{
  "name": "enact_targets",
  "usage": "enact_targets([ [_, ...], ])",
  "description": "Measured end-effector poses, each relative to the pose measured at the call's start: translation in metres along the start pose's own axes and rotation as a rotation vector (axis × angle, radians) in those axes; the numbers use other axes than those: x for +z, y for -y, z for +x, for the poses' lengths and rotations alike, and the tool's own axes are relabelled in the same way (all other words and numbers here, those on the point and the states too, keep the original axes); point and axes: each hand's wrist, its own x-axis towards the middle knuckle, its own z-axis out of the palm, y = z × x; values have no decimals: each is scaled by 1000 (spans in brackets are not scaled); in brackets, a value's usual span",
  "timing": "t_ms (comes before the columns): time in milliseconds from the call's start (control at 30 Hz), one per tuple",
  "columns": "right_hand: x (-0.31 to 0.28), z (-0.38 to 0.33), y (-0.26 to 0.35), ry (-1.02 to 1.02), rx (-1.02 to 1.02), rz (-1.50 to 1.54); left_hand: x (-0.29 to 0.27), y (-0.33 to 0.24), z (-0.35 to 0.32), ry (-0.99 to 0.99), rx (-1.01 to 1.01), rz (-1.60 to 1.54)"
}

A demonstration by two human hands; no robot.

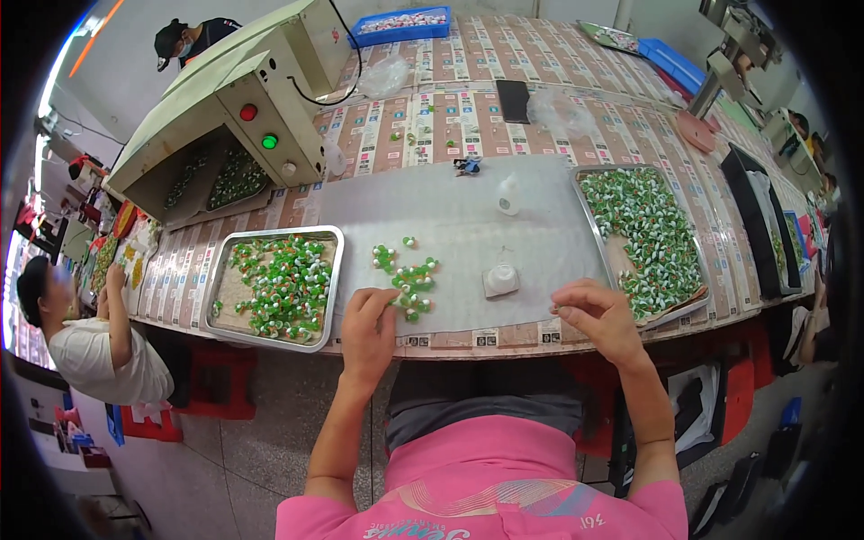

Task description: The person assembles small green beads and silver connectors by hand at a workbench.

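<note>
A work table (540, 99) covered in patterned printed sheets is seen from above, with a grey mat (450, 225) laid across its near middle. Two bare forearms come up from the lower edge, belonging to a person in a pink shirt. The left hand (367, 328) rests at the near edge of the mat, its fingers curled and the fingertips touching the nearest pieces of a small loose pile of green and white parts (407, 279) lying on the mat. The right hand (598, 315) is held near the mat's right edge with its fingers pinched narrowly together; something small appears to be held at the fingertips, but what it is cannot be told. Between the two hands, a small white container (500, 279) sits on the mat, and a small white bottle (508, 193) stands further back. A metal tray (229, 261) partly filled with the same green and white parts lies just left of the mat, and a fuller metal tray (585, 202) lies just right of it. A cream machine (234, 108) with a red and a green button stands at the far left. Another person in a white shirt (99, 355) sits at the left.
</note>
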Motion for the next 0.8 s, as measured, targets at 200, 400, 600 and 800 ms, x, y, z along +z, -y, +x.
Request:
enact_targets([
  [200, 17, 22, 11, -29, -153, -319, -5, -14, -13, -29, -162, -514],
  [400, 47, 45, 15, -74, -334, -444, -14, -26, -26, 87, -336, -868],
  [600, 70, 62, 12, -66, -542, -682, -18, -32, -36, 139, -419, -1103],
  [800, 78, 63, 13, -49, -509, -683, -22, -31, -41, 217, -505, -1228],
])
